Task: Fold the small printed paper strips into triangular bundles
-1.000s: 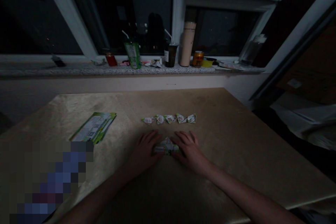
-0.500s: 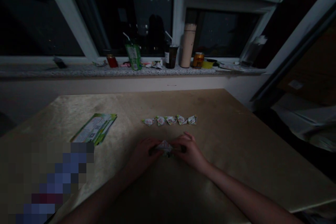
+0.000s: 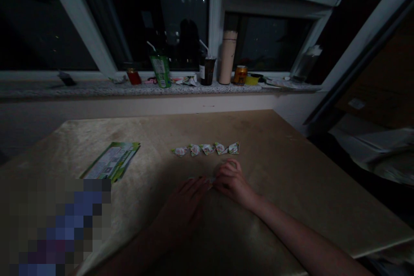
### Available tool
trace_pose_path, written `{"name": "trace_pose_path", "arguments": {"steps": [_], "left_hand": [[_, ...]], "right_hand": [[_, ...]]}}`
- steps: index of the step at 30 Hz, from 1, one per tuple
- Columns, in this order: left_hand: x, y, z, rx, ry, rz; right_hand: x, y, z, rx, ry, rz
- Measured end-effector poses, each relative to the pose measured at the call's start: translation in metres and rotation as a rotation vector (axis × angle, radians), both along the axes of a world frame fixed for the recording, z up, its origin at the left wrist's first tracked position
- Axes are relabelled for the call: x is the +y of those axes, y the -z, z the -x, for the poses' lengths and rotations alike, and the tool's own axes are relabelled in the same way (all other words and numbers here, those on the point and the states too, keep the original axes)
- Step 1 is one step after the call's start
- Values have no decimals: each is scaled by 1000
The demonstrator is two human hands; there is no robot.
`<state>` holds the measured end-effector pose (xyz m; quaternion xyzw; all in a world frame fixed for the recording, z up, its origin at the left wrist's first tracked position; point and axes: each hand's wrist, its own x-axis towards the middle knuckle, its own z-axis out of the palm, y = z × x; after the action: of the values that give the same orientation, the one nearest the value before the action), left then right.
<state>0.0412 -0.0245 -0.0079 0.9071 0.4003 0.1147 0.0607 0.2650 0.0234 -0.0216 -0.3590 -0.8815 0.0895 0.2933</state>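
Note:
My left hand point(image 3: 186, 200) lies flat on the table, fingers stretched forward over a small folded paper piece point(image 3: 207, 180), of which only a sliver shows between the hands. My right hand point(image 3: 231, 180) is curled, its fingertips pinching the right end of that piece. Just beyond the hands, a row of several small folded paper shapes point(image 3: 205, 149) lies side by side on the tan table point(image 3: 291, 172).
A green and white leaflet point(image 3: 111, 166) lies on the table to the left. On the window sill point(image 3: 97, 89) behind stand a green drink carton point(image 3: 160, 70), a dark cup point(image 3: 206, 71), a tall beige flask point(image 3: 227, 57) and cans point(image 3: 240, 75). The room is dark.
Both hands first lay flat beside the folded piece, then gripped it. Now the left hand covers it flat and the right pinches its end; the piece is nearly hidden.

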Motion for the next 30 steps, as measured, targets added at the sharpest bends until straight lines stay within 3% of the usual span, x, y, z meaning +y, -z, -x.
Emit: {"name": "trace_pose_path", "arguments": {"steps": [7, 12, 19, 24, 30], "left_hand": [[-15, 10, -3, -5, 39, 149], [-10, 8, 0, 0, 51, 176], [-10, 5, -1, -12, 74, 175], [-9, 5, -2, -15, 79, 154], [-8, 2, -9, 9, 63, 139]], "right_hand": [[7, -9, -10, -100, -91, -75], [14, -9, -14, 17, -125, 102], [21, -1, -9, 68, 28, 323], [27, 0, -5, 48, 109, 402], [35, -3, -1, -29, 91, 487]]}}
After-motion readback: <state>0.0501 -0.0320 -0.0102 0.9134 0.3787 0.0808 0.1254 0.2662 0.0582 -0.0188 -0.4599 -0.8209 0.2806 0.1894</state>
